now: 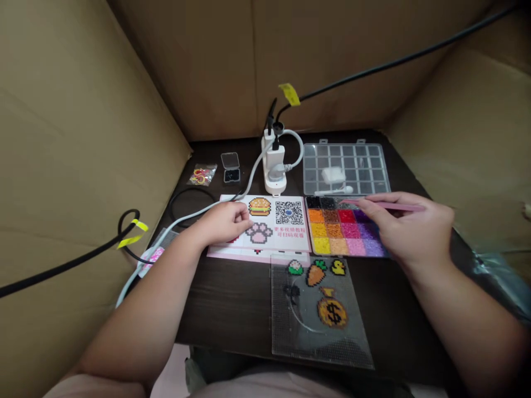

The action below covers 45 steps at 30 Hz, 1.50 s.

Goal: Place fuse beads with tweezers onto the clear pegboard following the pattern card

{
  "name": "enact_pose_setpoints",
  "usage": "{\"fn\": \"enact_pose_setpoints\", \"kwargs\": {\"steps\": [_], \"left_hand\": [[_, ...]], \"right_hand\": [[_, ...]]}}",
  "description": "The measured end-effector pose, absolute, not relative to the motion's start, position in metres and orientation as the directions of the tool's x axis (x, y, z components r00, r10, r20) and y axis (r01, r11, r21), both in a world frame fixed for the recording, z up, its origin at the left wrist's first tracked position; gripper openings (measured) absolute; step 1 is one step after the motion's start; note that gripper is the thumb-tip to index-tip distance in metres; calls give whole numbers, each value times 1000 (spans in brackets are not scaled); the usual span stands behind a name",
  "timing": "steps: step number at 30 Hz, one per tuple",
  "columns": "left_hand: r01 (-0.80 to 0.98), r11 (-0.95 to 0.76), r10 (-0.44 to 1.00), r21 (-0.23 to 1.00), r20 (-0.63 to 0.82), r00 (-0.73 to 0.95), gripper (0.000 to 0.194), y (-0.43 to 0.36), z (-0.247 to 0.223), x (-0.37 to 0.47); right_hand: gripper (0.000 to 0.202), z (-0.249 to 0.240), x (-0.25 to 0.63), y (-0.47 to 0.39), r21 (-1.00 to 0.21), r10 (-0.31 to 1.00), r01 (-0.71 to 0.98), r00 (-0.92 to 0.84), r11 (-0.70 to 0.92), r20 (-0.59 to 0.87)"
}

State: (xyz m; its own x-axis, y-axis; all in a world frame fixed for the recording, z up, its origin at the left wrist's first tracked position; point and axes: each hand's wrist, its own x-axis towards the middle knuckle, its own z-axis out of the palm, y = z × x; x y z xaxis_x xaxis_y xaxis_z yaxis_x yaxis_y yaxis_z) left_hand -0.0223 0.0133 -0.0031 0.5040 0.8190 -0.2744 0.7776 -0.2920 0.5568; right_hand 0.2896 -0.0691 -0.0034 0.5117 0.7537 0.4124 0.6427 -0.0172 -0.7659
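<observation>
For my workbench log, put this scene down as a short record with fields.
Left hand: at the pattern sheet, beside the paw print
Right hand: holding pink tweezers, tips over the top row of the bead case
Clear pegboard: nearest the person; bears carrot, duck and money bag designs, among others
Behind bead case: clear gridded lid
Behind sheet: white power strip, plugs in

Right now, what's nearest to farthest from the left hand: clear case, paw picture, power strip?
Head view, from the left hand:
1. Paw picture, just right.
2. Power strip, farther back, right.
3. Clear case, back, farthest right.
</observation>
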Motion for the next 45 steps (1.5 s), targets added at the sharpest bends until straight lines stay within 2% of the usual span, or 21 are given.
{"fn": "enact_pose_setpoints", "kwargs": {"steps": [5,9,15,20,28,39,45], "left_hand": [[753,-332,807,568,-243,539,27,14,-4,-24],[756,-290,806,587,-276,523,26,13,-2,-23],[775,-279,803,567,-304,512,28,12,-1,-22],[774,-272,798,571,-316,514,31,14,-5,-24],[782,-235,790,578,-355,500,28,15,-4,-23],[834,-274,801,480,-366,474,29,15,-2,-22],[833,-277,806,479,-355,473,29,15,-3,-21]], "right_hand": [[17,-6,293,-69,-788,772,615,510,-18,380],[17,-5,293,-69,-788,775,616,501,-7,385],[18,-11,292,-65,-844,810,536,508,-29,294],[21,-13,288,-59,-872,831,489,482,8,278],[17,-6,272,-52,-846,871,533,410,13,272],[11,-8,266,-50,-842,876,538,388,38,287],[11,-8,260,-49,-841,879,541,387,28,278]]}}
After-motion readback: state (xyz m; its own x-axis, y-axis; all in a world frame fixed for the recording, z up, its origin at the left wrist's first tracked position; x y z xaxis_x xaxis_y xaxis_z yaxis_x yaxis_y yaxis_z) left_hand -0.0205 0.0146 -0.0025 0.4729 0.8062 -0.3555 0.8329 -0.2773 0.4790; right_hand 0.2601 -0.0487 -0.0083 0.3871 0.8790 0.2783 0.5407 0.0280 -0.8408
